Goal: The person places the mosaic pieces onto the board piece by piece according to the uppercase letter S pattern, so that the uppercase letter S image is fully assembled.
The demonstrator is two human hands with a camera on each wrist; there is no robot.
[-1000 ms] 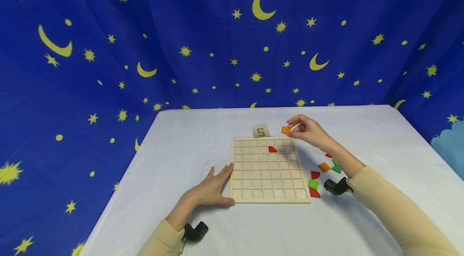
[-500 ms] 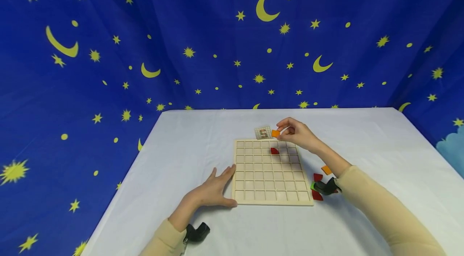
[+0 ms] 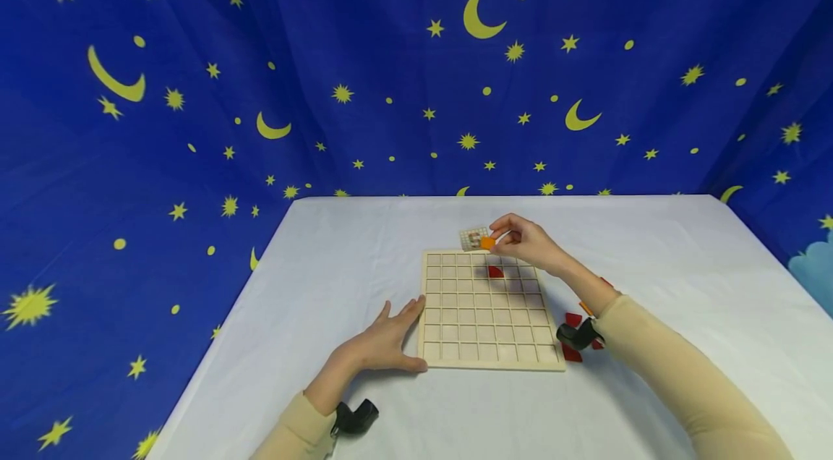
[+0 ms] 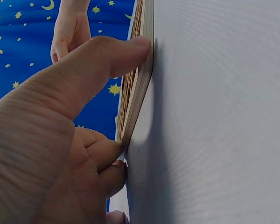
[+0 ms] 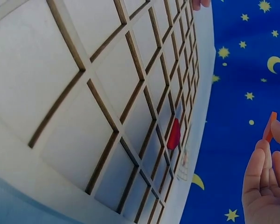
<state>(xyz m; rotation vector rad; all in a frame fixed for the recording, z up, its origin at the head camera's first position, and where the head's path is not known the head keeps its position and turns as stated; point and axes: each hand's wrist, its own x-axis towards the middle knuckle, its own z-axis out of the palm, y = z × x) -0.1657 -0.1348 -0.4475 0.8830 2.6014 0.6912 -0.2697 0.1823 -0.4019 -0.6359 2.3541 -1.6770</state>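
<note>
Between thumb and fingertips my right hand (image 3: 526, 243) pinches an orange square tile (image 3: 487, 243), held over the board's far edge and overlapping the small patterned card (image 3: 471, 238). In the right wrist view the orange tile (image 5: 271, 127) shows edge-on above the curled fingers. A wooden grid board (image 3: 484, 333) lies flat, one red quarter-round tile (image 3: 496, 272) sitting in a cell of its second row. My left hand (image 3: 377, 344) rests spread at the board's left edge; in the left wrist view its thumb (image 4: 126, 53) and fingers touch the board's side.
Right of the board lie loose tiles, among them a red tile (image 3: 573, 319) and an orange one (image 3: 587, 308), partly hidden by my right sleeve (image 3: 677, 366) and its black wrist camera (image 3: 578, 334). A blue star-patterned curtain (image 3: 390, 48) stands behind the white table (image 3: 345, 250).
My right hand has moved left with the orange tile, from right of the card to just over it. The left hand keeps its place on the board; the head view has shifted slightly.
</note>
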